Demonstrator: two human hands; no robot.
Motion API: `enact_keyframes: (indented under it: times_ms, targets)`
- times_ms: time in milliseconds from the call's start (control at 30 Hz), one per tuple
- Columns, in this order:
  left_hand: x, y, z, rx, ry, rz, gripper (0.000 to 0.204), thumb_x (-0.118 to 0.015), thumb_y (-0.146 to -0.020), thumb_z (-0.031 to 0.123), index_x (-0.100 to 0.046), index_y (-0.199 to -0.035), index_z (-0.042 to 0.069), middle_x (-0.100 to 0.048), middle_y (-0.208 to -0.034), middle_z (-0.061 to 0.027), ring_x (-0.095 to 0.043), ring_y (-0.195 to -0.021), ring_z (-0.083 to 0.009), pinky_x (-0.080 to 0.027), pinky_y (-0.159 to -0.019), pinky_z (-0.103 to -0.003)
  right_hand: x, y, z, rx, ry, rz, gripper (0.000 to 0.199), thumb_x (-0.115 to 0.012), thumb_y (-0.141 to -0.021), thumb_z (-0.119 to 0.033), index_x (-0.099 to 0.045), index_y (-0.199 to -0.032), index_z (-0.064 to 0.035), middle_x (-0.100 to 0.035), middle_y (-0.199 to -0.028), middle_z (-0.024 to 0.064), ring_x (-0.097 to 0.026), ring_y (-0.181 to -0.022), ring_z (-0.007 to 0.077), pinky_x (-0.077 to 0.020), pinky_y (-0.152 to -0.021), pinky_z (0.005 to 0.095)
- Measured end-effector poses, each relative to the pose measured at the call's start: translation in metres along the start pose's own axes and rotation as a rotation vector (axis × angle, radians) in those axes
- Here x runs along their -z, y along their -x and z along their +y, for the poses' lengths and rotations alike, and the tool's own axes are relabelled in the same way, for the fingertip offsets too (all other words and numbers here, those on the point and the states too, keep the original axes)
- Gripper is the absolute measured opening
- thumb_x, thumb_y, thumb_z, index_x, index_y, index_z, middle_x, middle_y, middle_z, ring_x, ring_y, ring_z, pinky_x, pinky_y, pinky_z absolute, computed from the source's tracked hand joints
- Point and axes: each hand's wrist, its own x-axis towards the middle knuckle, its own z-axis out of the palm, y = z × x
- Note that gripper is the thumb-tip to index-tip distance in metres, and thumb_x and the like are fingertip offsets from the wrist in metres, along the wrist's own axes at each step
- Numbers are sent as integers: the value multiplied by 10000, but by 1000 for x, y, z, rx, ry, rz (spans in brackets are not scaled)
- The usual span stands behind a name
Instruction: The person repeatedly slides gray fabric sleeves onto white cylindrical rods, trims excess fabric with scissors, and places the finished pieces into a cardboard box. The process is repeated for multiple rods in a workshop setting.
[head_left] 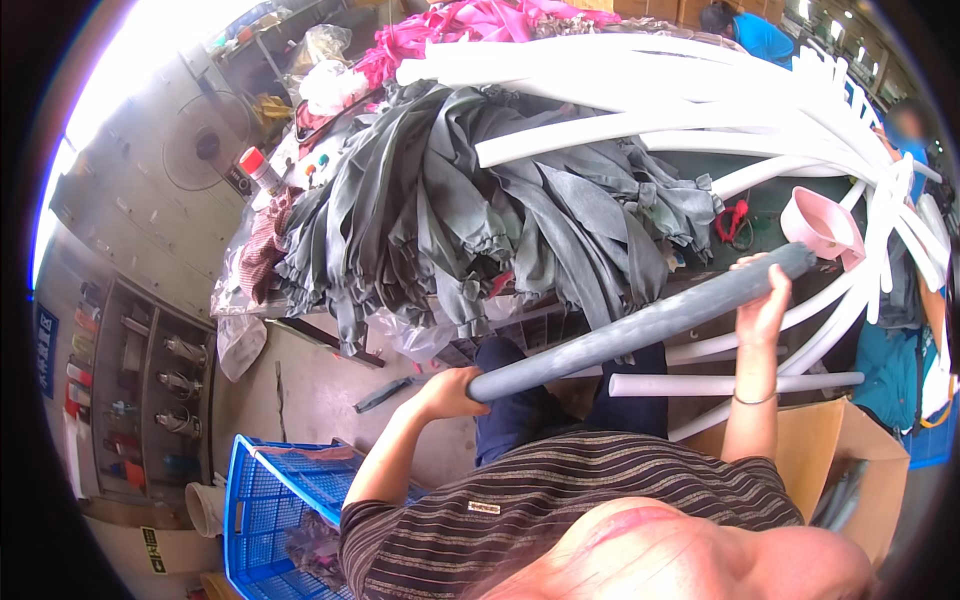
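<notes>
I hold a long grey fabric-covered foam tube (640,322) slanting across my lap. My left hand (447,392) grips its lower end near my knee. My right hand (763,297) is wrapped around its upper end near the table edge. A heap of grey fabric sleeves (470,200) lies on the table just beyond the tube. Several bare white foam tubes (650,90) arch over the table to the right, and one white tube (735,383) lies across my right thigh.
A pink funnel-shaped cup (820,222) sits on the table near my right hand. A blue plastic crate (265,500) stands on the floor at my left. A cardboard box (850,450) is at my right. Pink fabric (470,25) lies at the table's far side. Another person in blue (757,35) works far off.
</notes>
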Motion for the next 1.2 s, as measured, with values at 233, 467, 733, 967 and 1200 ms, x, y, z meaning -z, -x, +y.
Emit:
enact_keyframes:
  times_ms: [233,467,733,967,1200]
  targets:
    - [1,-3,-11,185,-31,93,569,-810,-601,360,-608,-1001,9,-649,-899,-193,-634,-868,-336,-492,-738,-390,32,-18,-39,225,33,264,446,-587,-841,-268,-484,-1187,-5,-619,-1021,171,-586,-1006,288,-430,-902,407]
    - [-16,-5,-35,115,598,60,617,-847,-637,326,-560,-1054,-26,-614,-812,-94,-608,-721,-144,-527,-626,-292,46,-12,-81,535,113,310,511,-662,-800,-31,-397,-1236,-50,-578,-965,113,-649,-802,235,-556,-681,348]
    - [-44,-32,-30,10,1060,140,406,-759,-766,237,-552,-1055,41,-568,-707,-23,-519,-525,-91,-428,-452,-226,99,1,-98,709,487,446,212,-667,-862,-185,-571,-935,-12,-618,-771,54,-641,-634,141,-501,-579,240]
    - [-53,-65,25,-165,1187,-5,568,-811,-691,363,-547,-1056,18,-566,-733,-53,-499,-502,-100,-395,-424,-215,72,56,-168,1303,1860,494,396,-613,-845,-215,-539,-1200,-58,-557,-1198,132,-527,-1087,332,-400,-946,389]
    - [-85,-130,148,-441,1218,-287,424,-666,-738,56,-542,-1142,12,-591,-819,-63,-534,-602,-105,-453,-551,-226,2,131,-76,692,2086,-760,680,-738,-597,-463,-532,-1167,-154,-530,-779,-15,-563,-735,178,-461,-669,354]
